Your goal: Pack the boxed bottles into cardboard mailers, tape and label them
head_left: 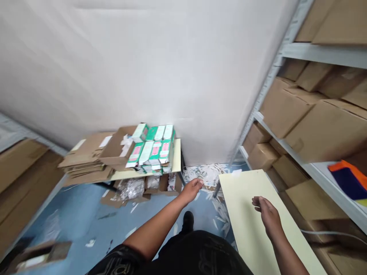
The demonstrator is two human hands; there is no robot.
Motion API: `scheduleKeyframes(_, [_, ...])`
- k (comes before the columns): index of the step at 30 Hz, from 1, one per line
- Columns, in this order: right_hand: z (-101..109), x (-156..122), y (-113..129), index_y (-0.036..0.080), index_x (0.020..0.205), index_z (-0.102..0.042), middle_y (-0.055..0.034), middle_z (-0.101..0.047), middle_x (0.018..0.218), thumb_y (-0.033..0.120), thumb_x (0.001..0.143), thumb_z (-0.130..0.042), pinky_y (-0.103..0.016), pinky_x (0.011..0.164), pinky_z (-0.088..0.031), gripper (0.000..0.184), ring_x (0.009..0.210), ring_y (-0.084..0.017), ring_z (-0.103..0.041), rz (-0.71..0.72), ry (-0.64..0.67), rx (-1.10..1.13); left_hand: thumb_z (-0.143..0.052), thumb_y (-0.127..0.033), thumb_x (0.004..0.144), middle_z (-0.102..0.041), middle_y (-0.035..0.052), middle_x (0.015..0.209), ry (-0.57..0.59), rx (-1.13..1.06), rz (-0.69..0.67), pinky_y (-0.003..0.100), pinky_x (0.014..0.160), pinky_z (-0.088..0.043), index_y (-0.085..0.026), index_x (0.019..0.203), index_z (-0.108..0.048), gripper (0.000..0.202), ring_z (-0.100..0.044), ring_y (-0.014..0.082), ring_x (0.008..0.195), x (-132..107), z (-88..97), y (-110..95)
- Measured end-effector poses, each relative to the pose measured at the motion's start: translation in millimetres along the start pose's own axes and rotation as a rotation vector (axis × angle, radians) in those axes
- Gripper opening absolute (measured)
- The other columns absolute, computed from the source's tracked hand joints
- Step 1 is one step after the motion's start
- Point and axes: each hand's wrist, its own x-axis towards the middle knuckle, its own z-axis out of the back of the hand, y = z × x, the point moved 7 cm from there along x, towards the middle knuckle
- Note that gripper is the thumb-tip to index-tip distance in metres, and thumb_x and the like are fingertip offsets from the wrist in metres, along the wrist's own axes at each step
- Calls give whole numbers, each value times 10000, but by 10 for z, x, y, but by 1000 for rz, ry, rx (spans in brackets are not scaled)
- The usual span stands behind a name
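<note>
My left hand (192, 190) reaches forward over the gap between two tables, its fingers curled together. Something small and pale shows at its fingertips, but I cannot make out whether it is held or lies on the floor behind. My right hand (267, 214) hangs above the pale yellow table (249, 233), fingers extended and nothing in them. Nearest to my left hand, on the far table (177, 154), stand green and white boxes (156, 147) in stacks. Beside them is an open cardboard carton (116, 151) with white paper inside.
Flattened cardboard (86, 158) lies piled on the far table's left. Beneath sit cartons with clear plastic bags (132, 188). Paper scraps (206, 173) litter the blue floor (120, 221). Shelving with cardboard boxes (323, 126) rises on the right; more boxes (25, 172) stand left.
</note>
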Motion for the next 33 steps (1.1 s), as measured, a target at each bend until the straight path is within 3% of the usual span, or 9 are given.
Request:
scheduleKeyframes(7, [-1030,82,332,179,1032,-753,-126,-794,1077,733,811,-641,-394,823,-584,607,1027,-318,-742,40,244,-21,-541,-570,895,-740,62,1009,-295,53,-22,352,870,-504,-184,1105,-704,468,-664,252,972,-554,942,195])
scheduleKeyframes(12, [-2011,30,548,191,980,-756,-107,-797,972,755,767,-652,-378,795,-589,613,947,-306,-761,93,385,-48,-590,-554,858,-759,73,1038,-442,53,37,345,857,-517,-182,1121,-704,469,-688,262,980,-833,1774,389])
scheduleKeyframes(16, [-2837,-77,686,194,964,-756,-98,-792,938,733,783,-634,-375,777,-585,581,898,-287,-762,129,455,-75,-608,-533,857,-761,80,1061,-489,36,16,349,876,-533,-178,1140,-683,461,-703,263,1005,-856,2504,602])
scheduleKeyframes(20, [-3602,-310,859,207,943,-759,-96,-791,943,717,815,-601,-397,781,-588,549,875,-276,-748,184,493,-129,-650,-467,851,-753,80,1098,-524,85,-33,344,924,-530,-195,1162,-675,413,-709,250,1031,-730,3256,750])
scheduleKeyframes(24, [-4219,-625,1046,212,953,-760,-112,-792,978,759,811,-579,-415,790,-583,593,915,-304,-742,200,531,-168,-661,-402,875,-730,99,1197,-546,202,-34,346,950,-521,-201,1227,-652,406,-691,250,1090,-484,3949,736])
scheduleKeyframes(28, [-4615,-823,1224,207,975,-766,-129,-791,1020,779,822,-569,-419,820,-571,624,944,-327,-740,211,555,-224,-655,-345,888,-649,138,1366,-622,474,-17,381,1062,-452,-187,1376,-577,519,-601,287,1261,-59,4548,575])
scheduleKeyframes(33, [-4967,-708,1407,211,920,-756,-119,-783,1009,788,848,-528,-408,845,-552,625,940,-319,-726,236,611,-291,-623,-404,892,-571,193,1424,-700,684,90,432,1067,-417,-155,1448,-504,621,-516,352,1328,665,5048,483])
